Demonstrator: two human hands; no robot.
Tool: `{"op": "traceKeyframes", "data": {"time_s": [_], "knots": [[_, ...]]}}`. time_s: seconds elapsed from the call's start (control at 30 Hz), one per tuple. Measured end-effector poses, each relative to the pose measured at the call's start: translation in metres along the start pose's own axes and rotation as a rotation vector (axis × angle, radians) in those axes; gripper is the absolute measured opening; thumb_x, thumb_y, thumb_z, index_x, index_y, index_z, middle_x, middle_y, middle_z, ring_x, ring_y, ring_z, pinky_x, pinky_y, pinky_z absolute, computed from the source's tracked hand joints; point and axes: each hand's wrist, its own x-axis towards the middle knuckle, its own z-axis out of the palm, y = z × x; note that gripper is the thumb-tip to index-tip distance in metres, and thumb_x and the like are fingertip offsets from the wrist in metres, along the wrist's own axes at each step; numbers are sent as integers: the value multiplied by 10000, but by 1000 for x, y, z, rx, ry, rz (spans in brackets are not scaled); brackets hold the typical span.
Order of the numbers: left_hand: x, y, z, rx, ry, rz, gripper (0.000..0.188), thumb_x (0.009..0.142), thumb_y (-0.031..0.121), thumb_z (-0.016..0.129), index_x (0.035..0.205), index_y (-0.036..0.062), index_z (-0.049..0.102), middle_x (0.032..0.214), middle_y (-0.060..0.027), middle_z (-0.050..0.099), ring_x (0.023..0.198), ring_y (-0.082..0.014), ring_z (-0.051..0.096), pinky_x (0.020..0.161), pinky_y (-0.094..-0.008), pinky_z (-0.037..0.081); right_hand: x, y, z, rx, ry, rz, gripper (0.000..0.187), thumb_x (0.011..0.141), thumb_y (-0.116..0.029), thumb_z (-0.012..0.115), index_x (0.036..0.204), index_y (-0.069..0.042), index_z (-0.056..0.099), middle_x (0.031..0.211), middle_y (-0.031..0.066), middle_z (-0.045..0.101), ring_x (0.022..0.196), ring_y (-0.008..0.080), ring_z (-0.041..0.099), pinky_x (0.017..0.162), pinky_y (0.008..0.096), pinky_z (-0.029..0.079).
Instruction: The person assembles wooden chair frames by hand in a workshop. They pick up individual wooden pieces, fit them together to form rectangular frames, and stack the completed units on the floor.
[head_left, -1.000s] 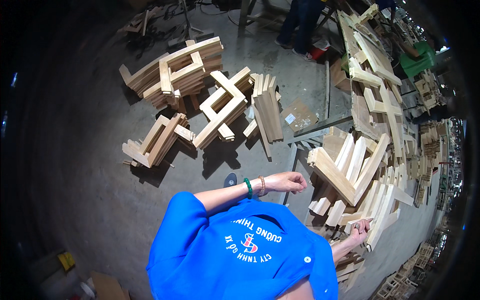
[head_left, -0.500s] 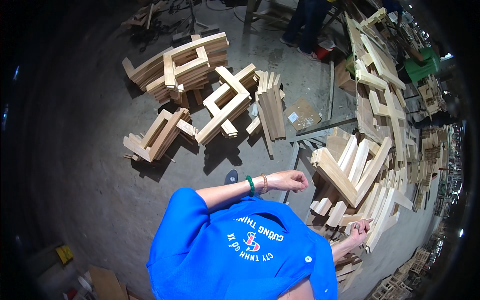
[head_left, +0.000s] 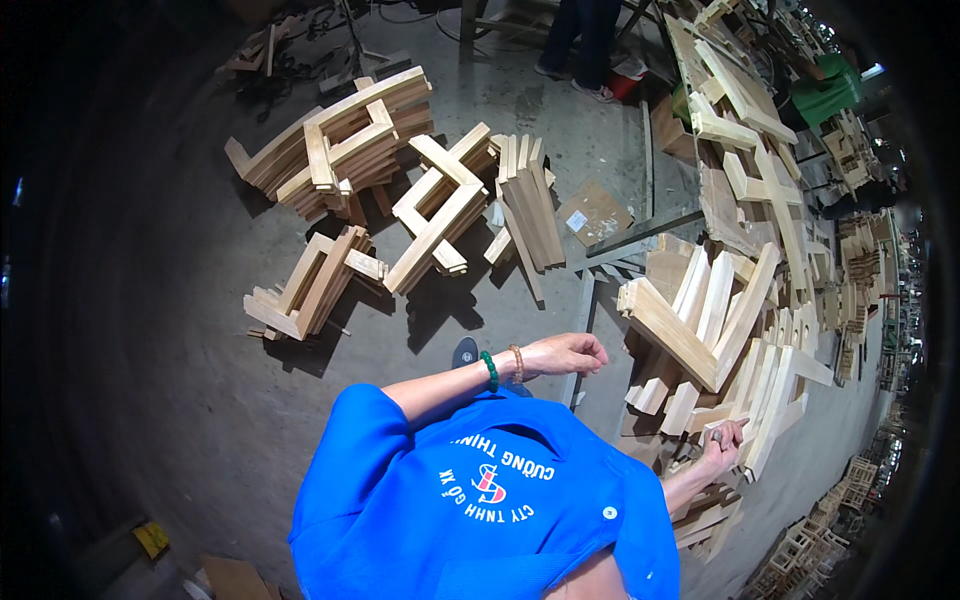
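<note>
My left hand (head_left: 570, 354) hangs in the air in front of my chest, its fingers loosely curled and nothing visible in them. A green bead bracelet (head_left: 489, 371) and a light brown one (head_left: 516, 364) circle that wrist. To the right, my right hand (head_left: 718, 450) is at the near end of a stack of pale wooden frame pieces (head_left: 768, 412). Its fingers are bent, with the fingertips against the wood. A small dark thing shows between them, too small to name. Just beyond lies a V-shaped wooden frame (head_left: 675, 335) on other pieces.
Stacked wooden frames (head_left: 345, 140), angled frames (head_left: 440, 215) and upright slats (head_left: 530, 205) stand on the floor ahead. A smaller frame stack (head_left: 315, 280) is at left. A flat cardboard piece (head_left: 597, 214) lies near a workbench (head_left: 715, 200). Other people (head_left: 580, 45) stand beyond.
The whole view has shifted slightly, with the floor stacks now further left. Both hands keep nearly the same pose and place; the right one still touches the wood.
</note>
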Motion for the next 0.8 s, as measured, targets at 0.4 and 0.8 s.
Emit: {"op": "traceKeyframes", "data": {"time_s": [0.4, 0.8], "knots": [[-6, 1, 3, -15, 3, -5, 281, 913, 205, 563, 1123, 20, 547, 1001, -46, 603, 930, -103, 547, 855, -261, 450, 11, -8, 0, -4, 1, 28, 166, 946, -141, 438, 880, -51, 561, 580, -8, 404, 418, 61, 264, 373, 220, 199], [-27, 46, 11, 84, 145, -166, 250, 919, 218, 579, 1121, 71, 569, 1048, -43, 640, 1000, -126, 595, 873, -277, 455, 30, 0, 57, -250, -138, -41, 188, 909, -112, 484, 1026, -17, 596, 697, 20, 499, 480, 76, 377, 353, 182, 269]]}}
